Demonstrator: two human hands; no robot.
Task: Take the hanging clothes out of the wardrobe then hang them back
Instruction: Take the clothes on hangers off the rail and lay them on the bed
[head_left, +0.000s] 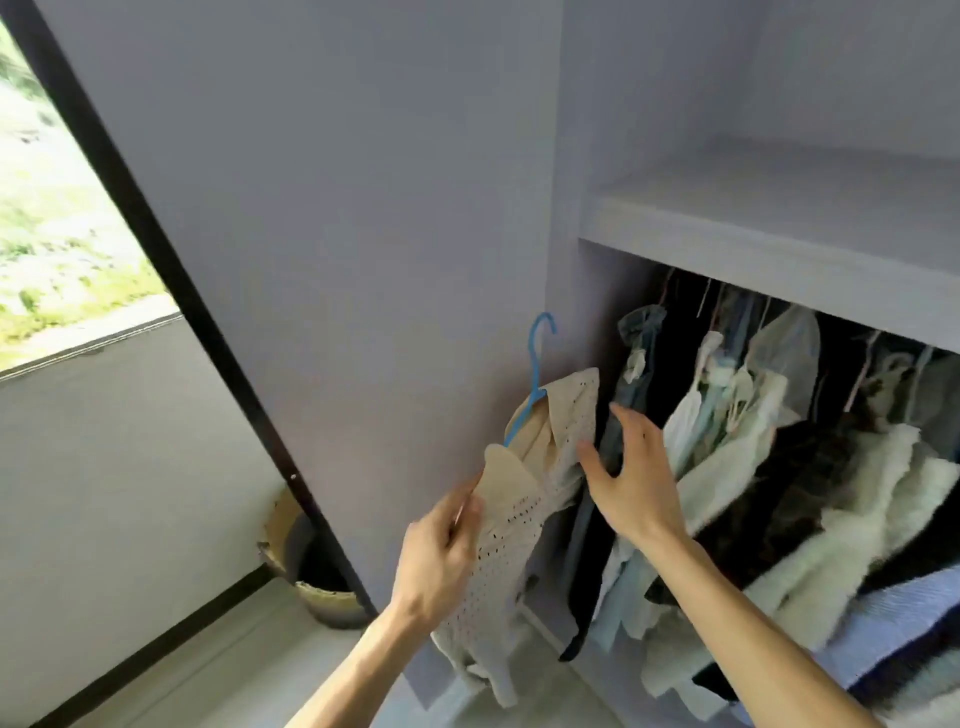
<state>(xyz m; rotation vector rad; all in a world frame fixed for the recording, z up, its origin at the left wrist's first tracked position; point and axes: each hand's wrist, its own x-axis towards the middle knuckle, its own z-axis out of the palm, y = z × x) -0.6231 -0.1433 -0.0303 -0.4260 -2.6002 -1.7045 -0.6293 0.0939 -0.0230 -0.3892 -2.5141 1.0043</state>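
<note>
A cream perforated shirt (509, 535) on a blue hanger (535, 364) is held just outside the wardrobe (779, 249), its shoulder pinched by the left hand (441, 551), while the right hand (634, 478) is spread open beside its collar, before the hanging clothes (727, 441).

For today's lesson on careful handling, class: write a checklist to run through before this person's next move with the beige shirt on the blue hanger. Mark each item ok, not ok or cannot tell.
1. Beige shirt seated on blue hanger: ok, shoulders draped over it.
2. Left hand grips the shirt: ok, pinching its shoulder.
3. Hanger's hook free: ok, caught on nothing.
4. Right hand free to help: ok, open, holding nothing.
5. Gap on the rail: cannot tell, it is hidden behind the shelf; the hanging clothes look closely packed.
</note>
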